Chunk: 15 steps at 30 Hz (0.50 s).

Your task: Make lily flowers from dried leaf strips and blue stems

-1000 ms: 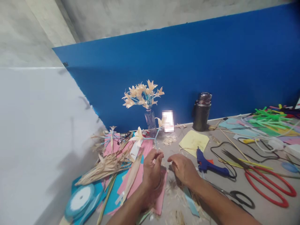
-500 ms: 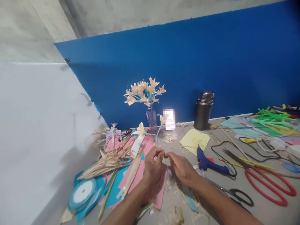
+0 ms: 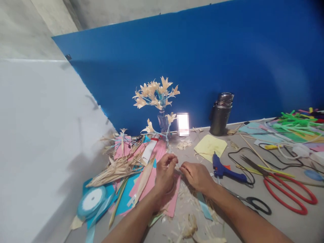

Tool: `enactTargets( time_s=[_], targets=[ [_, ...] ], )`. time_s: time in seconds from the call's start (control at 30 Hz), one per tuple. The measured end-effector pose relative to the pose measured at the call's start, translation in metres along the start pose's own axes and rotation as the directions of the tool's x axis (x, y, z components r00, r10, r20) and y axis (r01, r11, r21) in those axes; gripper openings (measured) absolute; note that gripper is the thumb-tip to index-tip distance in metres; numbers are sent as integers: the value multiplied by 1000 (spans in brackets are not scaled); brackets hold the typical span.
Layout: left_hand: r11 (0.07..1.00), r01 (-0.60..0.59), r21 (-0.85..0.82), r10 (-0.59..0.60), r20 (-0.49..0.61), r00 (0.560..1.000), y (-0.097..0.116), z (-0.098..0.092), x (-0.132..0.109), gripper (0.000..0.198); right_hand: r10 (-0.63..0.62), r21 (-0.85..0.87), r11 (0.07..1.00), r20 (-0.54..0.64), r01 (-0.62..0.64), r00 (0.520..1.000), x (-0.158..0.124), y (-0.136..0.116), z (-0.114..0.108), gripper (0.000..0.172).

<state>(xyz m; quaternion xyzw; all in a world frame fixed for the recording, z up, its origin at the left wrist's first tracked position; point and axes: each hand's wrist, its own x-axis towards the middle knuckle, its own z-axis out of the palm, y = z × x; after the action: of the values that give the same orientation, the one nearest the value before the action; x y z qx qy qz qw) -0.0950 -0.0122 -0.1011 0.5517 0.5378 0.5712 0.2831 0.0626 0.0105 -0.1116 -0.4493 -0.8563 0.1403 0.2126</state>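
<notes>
Your left hand (image 3: 164, 175): pinches flower sprig (image 3: 167, 135) by its stem. Your right hand (image 3: 198, 176): fingertips pinched on stem base.

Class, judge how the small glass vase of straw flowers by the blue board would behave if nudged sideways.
Probably tips easily: the vase is narrow and the flower bunch spreads wider above it. Likely fragile, since it looks like clear glass. The blooms look light.
</notes>
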Motion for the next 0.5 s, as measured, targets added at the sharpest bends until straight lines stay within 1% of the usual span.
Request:
enactTargets(
  time_s=[0.17, 0.4, 0.5],
  targets=[
    [999, 44, -20, -44, -3, 999, 0, 2, 0, 12, 10, -36, 999, 22, -9, 1000, 0, -2, -2, 25],
    [999, 44, -23, -44, -6, 999, -2, 2, 1, 11, 41, -66, 997, 52, -37, 998, 1, -5, -6, 27],
    [1000, 25, -7, -26, -18, 1000, -1, 2, 2, 11, 40, -60, 998, 61, -36, 997, 1, -6, -9, 27]
  ],
)
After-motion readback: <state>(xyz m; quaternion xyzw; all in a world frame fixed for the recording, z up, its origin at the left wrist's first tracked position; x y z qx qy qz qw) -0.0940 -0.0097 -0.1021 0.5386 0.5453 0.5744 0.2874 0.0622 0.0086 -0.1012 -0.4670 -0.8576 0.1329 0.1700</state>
